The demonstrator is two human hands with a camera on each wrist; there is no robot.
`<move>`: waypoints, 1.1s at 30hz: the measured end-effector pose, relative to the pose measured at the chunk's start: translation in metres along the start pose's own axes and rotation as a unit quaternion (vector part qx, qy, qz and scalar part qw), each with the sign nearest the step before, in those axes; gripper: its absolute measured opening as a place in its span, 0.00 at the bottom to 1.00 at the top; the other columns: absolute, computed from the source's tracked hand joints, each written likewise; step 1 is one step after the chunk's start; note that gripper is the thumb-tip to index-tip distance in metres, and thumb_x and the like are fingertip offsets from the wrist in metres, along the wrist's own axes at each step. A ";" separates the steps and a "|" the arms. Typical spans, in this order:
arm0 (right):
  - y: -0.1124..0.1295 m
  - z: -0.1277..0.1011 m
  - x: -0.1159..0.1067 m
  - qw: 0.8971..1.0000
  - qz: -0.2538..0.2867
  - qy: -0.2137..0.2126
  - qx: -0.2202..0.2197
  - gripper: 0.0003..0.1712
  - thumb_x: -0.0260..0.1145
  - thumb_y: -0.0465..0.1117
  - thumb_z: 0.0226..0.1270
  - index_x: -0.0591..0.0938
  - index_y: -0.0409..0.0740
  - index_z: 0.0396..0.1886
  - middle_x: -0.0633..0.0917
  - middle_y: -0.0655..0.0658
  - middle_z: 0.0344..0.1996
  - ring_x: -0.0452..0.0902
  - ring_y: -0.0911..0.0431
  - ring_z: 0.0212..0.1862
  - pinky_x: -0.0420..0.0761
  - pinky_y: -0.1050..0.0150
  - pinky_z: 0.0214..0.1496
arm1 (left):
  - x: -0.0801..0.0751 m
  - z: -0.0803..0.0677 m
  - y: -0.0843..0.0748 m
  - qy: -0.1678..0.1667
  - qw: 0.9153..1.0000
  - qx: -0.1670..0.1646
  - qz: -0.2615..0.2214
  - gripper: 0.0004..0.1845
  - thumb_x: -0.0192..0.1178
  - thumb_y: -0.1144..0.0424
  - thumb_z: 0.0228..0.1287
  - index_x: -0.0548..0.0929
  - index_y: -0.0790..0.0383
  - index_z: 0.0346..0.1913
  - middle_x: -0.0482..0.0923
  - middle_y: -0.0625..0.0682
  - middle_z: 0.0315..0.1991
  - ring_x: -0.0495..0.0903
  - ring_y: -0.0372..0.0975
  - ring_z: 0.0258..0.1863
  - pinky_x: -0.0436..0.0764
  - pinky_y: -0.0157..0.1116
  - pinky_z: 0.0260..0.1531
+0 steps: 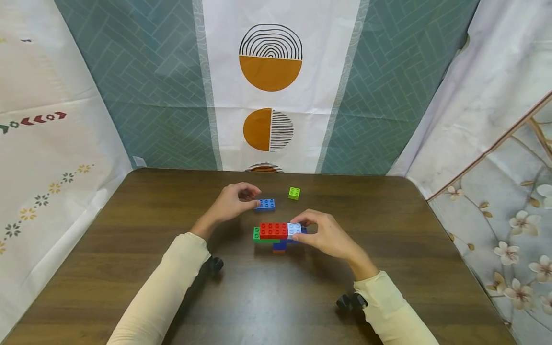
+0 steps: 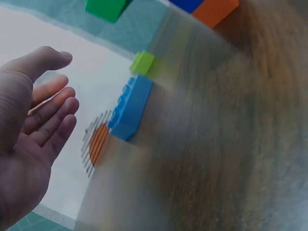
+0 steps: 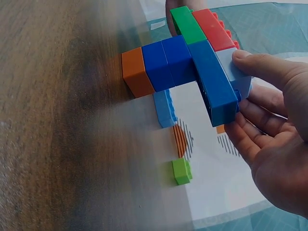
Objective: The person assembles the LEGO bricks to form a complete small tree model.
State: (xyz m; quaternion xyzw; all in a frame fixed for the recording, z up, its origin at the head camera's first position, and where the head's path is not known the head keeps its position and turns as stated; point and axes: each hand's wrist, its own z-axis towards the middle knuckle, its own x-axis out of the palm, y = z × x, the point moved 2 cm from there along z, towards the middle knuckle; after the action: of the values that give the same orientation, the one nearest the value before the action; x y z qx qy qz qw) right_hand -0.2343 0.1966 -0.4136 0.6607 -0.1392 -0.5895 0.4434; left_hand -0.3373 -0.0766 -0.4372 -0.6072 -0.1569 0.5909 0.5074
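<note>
A dark wooden table [image 1: 129, 268] is sitting w/ patterned cloth hanging behind it. At its centre a brick model [image 1: 278, 233] is standing: red, green, pale & blue blocks stacked on an orange base. The right hand [image 1: 329, 235] is gripping the model's right end, thumb & fingers curled round it. The left hand [image 1: 231, 201] is hovering just beside a loose blue brick [image 1: 265, 204] behind the model, fingers loosely open, holding nothing. A small lime brick [image 1: 294, 193] is lying near it, apart.
</note>
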 end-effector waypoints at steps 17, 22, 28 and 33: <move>-0.001 0.000 -0.001 1.000 0.003 0.004 0.011 0.19 0.72 0.54 0.56 0.81 0.61 0.47 0.82 0.57 0.45 0.75 0.55 0.49 0.82 0.49 0.51 | 0.013 0.025 0.024 0.066 0.995 -0.066 0.046 0.23 0.70 0.57 0.57 0.80 0.57 0.55 0.81 0.52 0.54 0.79 0.44 0.52 0.79 0.44 0.57; -0.001 0.000 0.000 1.000 0.000 0.002 0.014 0.19 0.73 0.54 0.56 0.81 0.62 0.47 0.81 0.57 0.46 0.75 0.55 0.49 0.82 0.53 0.50 | 0.015 0.026 0.029 0.075 0.993 -0.079 0.054 0.22 0.70 0.58 0.57 0.80 0.55 0.55 0.80 0.51 0.52 0.78 0.44 0.51 0.79 0.44 0.56; -0.001 0.000 0.001 1.000 0.001 0.003 0.011 0.19 0.72 0.55 0.56 0.81 0.62 0.47 0.81 0.57 0.46 0.75 0.55 0.49 0.82 0.51 0.51 | 0.018 0.022 0.035 0.078 0.990 -0.097 0.064 0.21 0.70 0.58 0.57 0.81 0.52 0.54 0.80 0.50 0.50 0.77 0.44 0.48 0.80 0.42 0.51; -0.001 0.000 0.000 1.000 0.000 0.001 0.013 0.19 0.73 0.54 0.56 0.81 0.62 0.47 0.81 0.58 0.46 0.75 0.55 0.49 0.82 0.54 0.50 | 0.021 0.021 0.033 0.074 0.991 -0.091 0.063 0.20 0.69 0.58 0.57 0.82 0.52 0.53 0.80 0.50 0.49 0.77 0.44 0.46 0.81 0.40 0.48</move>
State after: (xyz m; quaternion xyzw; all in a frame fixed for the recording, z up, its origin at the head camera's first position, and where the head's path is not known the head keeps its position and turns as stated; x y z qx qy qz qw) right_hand -0.2347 0.1970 -0.4142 0.6674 -0.1464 -0.5867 0.4347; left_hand -0.3641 -0.0656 -0.4707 -0.7014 -0.1337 0.5586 0.4221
